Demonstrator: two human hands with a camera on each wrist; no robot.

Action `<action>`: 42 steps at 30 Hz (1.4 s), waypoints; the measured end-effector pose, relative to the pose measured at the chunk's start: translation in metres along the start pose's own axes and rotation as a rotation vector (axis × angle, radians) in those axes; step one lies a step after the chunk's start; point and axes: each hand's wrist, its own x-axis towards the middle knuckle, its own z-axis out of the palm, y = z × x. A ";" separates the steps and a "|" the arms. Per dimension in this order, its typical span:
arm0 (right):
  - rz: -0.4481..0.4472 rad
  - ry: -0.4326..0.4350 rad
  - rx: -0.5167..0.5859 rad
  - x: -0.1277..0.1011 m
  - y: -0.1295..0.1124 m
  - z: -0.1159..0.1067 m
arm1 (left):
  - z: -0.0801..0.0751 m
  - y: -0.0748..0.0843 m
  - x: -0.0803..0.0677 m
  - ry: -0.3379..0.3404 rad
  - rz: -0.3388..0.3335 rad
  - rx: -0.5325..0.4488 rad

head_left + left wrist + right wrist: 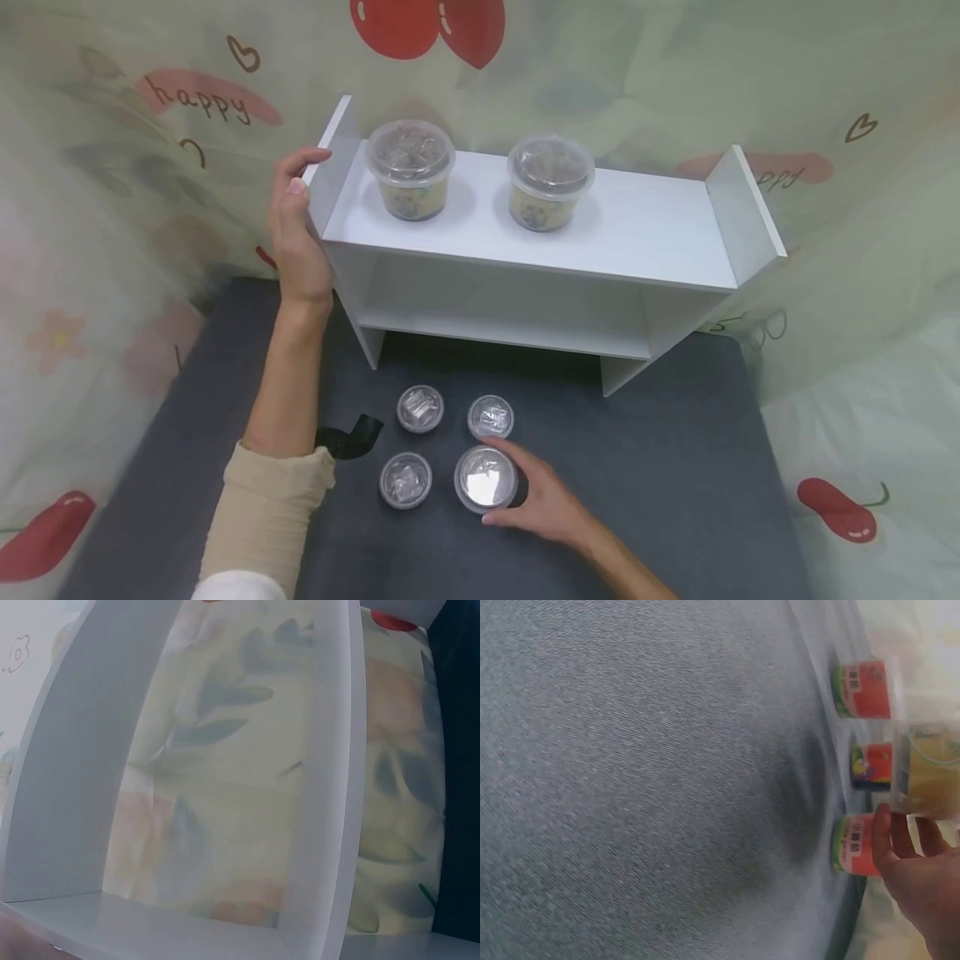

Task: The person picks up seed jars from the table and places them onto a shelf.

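A white two-level shelf (525,242) stands on a dark grey mat (675,467). Two lidded clear cups (409,171) (550,183) sit on its top board. My left hand (300,208) grips the shelf's left side panel (330,787), fingers over its top edge. In front of the shelf are several small lidded cups. My right hand (525,492) holds the front right cup (486,479) (930,772), thumb and fingers round its side. Beside it are three more cups (420,408) (491,417) (405,481), seen with red and green labels in the right wrist view (862,690).
A black curled strip (348,437) lies on the mat by my left forearm. A pale patterned cloth (862,250) covers the wall and the surface around the mat. The shelf's lower level (510,321) holds nothing visible.
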 end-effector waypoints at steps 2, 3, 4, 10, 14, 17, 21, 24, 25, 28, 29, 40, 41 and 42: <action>-0.001 0.004 0.021 0.001 -0.004 -0.003 | 0.001 0.004 -0.001 0.000 -0.001 -0.001; 0.000 0.008 0.031 0.001 -0.006 -0.005 | 0.002 0.005 -0.002 0.000 -0.001 -0.001; 0.000 0.013 0.036 0.002 -0.009 -0.006 | 0.002 0.007 -0.002 0.000 -0.001 -0.003; 0.011 0.036 0.084 0.010 -0.025 -0.021 | 0.004 0.014 -0.004 0.003 -0.003 -0.007; -0.023 0.037 0.094 0.016 -0.030 -0.032 | 0.004 0.012 -0.003 0.008 0.000 -0.018; -0.032 0.034 0.089 0.020 -0.031 -0.038 | 0.003 0.012 -0.003 0.007 -0.001 -0.024; -0.020 0.034 0.074 0.023 -0.033 -0.045 | 0.003 0.014 -0.003 0.003 -0.013 -0.012; -0.019 0.039 0.070 0.024 -0.035 -0.049 | 0.002 0.013 -0.002 0.003 -0.018 -0.002; -0.021 0.041 0.069 0.024 -0.035 -0.050 | 0.002 0.012 -0.003 0.004 -0.020 -0.003; -0.020 0.050 0.062 0.025 -0.039 -0.055 | 0.001 0.011 -0.003 0.004 -0.020 0.000; -0.020 0.054 0.056 0.025 -0.041 -0.056 | 0.001 0.011 -0.003 0.004 -0.019 0.001; -0.013 0.062 0.024 0.030 -0.060 -0.076 | 0.003 0.014 -0.004 0.000 -0.024 0.000; -0.007 0.063 0.020 0.030 -0.062 -0.078 | 0.003 0.014 -0.004 -0.001 -0.021 -0.002; -0.005 0.064 0.017 0.031 -0.064 -0.080 | 0.003 0.014 -0.004 -0.002 -0.020 -0.002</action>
